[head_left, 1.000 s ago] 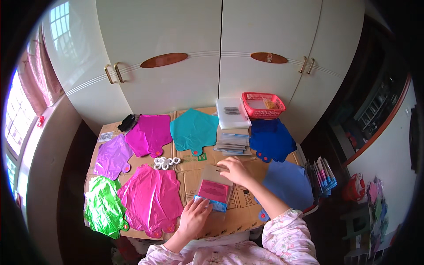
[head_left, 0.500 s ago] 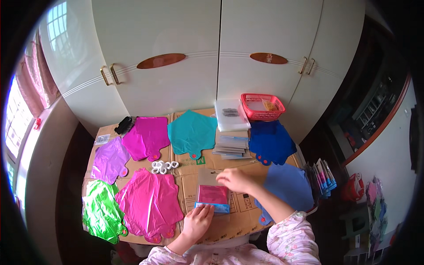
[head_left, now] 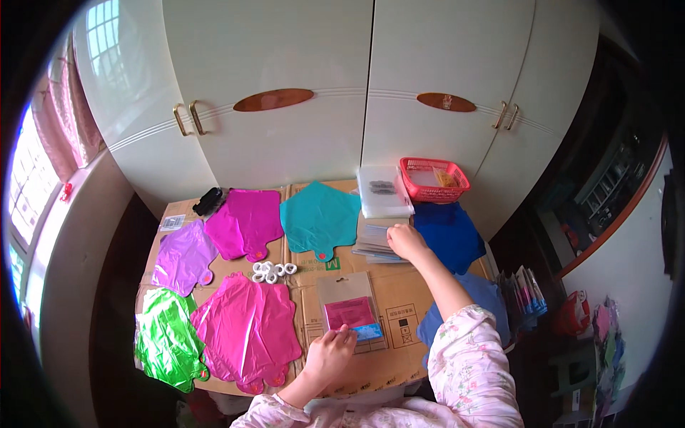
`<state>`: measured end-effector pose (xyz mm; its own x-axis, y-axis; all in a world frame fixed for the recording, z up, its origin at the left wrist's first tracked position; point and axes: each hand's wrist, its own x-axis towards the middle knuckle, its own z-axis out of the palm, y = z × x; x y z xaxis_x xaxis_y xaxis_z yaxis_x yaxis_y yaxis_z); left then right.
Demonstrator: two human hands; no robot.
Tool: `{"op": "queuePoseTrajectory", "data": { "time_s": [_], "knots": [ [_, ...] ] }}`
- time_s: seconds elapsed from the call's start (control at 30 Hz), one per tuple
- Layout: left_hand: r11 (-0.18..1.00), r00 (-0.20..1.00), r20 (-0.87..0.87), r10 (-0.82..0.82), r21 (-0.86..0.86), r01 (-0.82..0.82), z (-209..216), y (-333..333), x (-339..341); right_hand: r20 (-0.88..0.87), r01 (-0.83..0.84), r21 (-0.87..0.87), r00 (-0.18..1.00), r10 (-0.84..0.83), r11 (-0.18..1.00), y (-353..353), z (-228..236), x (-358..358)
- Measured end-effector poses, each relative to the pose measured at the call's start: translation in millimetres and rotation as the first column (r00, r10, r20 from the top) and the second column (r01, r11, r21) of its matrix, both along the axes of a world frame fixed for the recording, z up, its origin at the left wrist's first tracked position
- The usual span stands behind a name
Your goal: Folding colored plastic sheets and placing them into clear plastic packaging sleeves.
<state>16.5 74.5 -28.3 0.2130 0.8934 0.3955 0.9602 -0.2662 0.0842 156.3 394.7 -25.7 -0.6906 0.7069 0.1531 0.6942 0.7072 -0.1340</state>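
A flat packet (head_left: 349, 312) with folded pink foil and a blue strip at its lower end lies on the cardboard-covered table in front of me. My left hand (head_left: 330, 354) rests at its lower left corner, fingers bent together on that edge. Farther off, my right hand (head_left: 408, 242) is closed at the right side of a stack of grey cards (head_left: 372, 244); its fingertips pinch at the top of the stack, partly hiding it. Behind this stack lies a pile of clear plastic sleeves (head_left: 384, 200).
Flat foil balloons surround the middle: pink (head_left: 246, 332), green (head_left: 170, 342), lilac (head_left: 184, 258), magenta (head_left: 242, 225), teal (head_left: 320, 217), dark blue (head_left: 449, 235). White rolls (head_left: 267, 271) sit among them. A red basket (head_left: 435, 191) stands at the back, packets (head_left: 524, 292) at the right edge.
My right hand has moved from the top of the packet away to the grey card stack. My left hand remains at the packet's lower edge. The whole view has shifted slightly.
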Motion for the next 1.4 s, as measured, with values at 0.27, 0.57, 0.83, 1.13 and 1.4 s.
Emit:
{"op": "queuePoseTrajectory", "data": {
  "time_s": [0.27, 0.57, 0.83, 1.13, 1.4],
  "knots": [
    [0.996, 0.995, -0.073, -0.071, -0.054, 0.067, 0.5, 1.8, -7.4, -0.006, 0.029, -0.176, 1.0, -0.031, 0.984, -3.0, 14.2, 0.8],
    [0.996, 0.984, -0.151, -0.09, 0.006, 0.092, -4.3, 3.9, -7.6, -0.422, -0.023, -0.083, 0.906, -0.014, 0.996, -98.6, 57.7, 13.5],
    [0.994, 0.991, -0.095, -0.09, 0.056, 0.096, -1.4, 7.1, -5.6, -0.516, -0.217, -0.432, 0.855, -0.043, 0.875, -275.9, 27.9, 63.2],
    [0.992, 0.984, -0.147, -0.102, 0.053, 0.111, -0.2, 5.6, -5.9, -0.452, 0.054, -0.316, 0.869, -0.2, 0.947, -298.4, -6.1, 41.7],
    [0.991, 0.971, -0.197, -0.133, -0.03, 0.13, 3.1, 2.6, -4.8, -0.356, 0.126, -0.227, 0.912, -0.202, 0.966, -282.5, -11.4, 38.9]
  ]
}}
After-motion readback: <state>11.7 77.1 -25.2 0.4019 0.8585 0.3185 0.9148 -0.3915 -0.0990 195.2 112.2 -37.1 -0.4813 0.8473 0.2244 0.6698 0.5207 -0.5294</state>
